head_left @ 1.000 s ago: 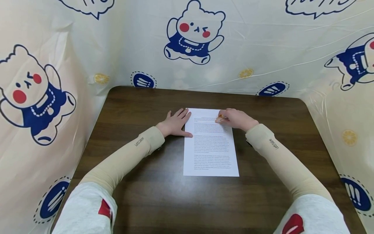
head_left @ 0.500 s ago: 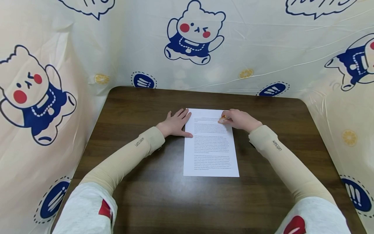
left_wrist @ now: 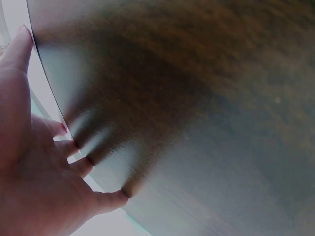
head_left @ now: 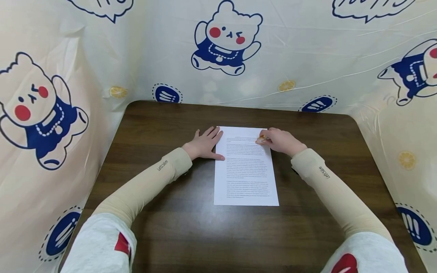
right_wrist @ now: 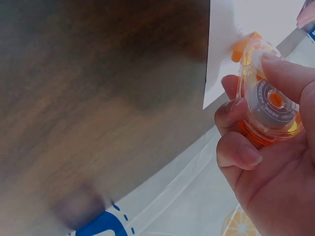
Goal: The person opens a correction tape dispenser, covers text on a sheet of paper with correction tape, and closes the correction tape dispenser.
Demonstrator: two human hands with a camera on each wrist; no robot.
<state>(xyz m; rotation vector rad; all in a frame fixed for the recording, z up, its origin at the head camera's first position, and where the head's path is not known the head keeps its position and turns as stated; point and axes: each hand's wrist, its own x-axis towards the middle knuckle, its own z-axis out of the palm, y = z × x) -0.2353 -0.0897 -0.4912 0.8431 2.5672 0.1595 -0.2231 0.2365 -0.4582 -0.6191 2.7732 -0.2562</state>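
Note:
A printed sheet of paper (head_left: 244, 167) lies upright on the brown table. At its upper left edge my left hand (head_left: 204, 145) rests with spread fingers, thumb and fingertips on the paper's margin; the left wrist view shows that palm (left_wrist: 39, 182) raised and the little finger touching the table. My right hand (head_left: 280, 140) grips an orange, see-through correction tape dispenser (right_wrist: 273, 105), thumb on its side and fingers curled round it. In the head view the dispenser's tip is at the upper right lines of text. Part of its body is hidden by the fingers.
The dark wooden table (head_left: 191, 235) has rounded far corners. A pale curtain (head_left: 164, 45) printed with bears and lemon slices hangs behind it and along both sides. Light arm sleeves (head_left: 146, 185) cover both forearms.
My right hand has shifted a little to the right with the correction tape dispenser, mostly in the first half second. The left hand and the paper have stayed in place.

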